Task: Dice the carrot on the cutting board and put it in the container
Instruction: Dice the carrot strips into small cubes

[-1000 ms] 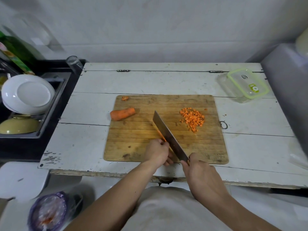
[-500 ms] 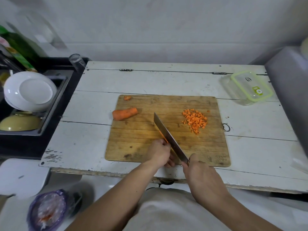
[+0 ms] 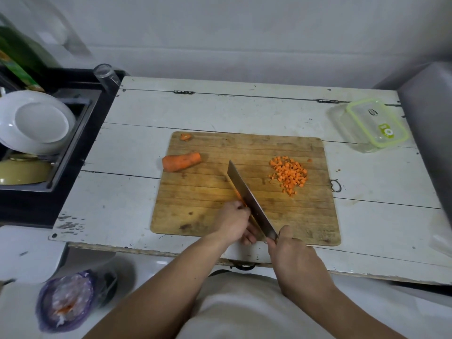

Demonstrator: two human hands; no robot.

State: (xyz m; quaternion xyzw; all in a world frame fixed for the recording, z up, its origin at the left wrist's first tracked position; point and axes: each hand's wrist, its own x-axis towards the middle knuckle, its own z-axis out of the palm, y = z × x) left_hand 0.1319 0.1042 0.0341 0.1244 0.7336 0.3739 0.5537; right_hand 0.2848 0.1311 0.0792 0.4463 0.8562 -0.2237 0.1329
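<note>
Wooden slatted cutting board (image 3: 208, 192); right hand (image 3: 291, 250) grips cleaver (image 3: 249, 201), left hand (image 3: 232, 222) pinches carrot strips (image 3: 241, 203)

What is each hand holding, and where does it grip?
The right hand grips the knife by its handle. The left hand holds down a carrot piece beside the blade, mostly hidden under its fingers.

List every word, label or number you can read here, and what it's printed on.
None can be read.
Container lid: a small dark oval logo and a green sticker, both too blurred to read.
Green package at the far left: printed, but too blurred to read.
</note>
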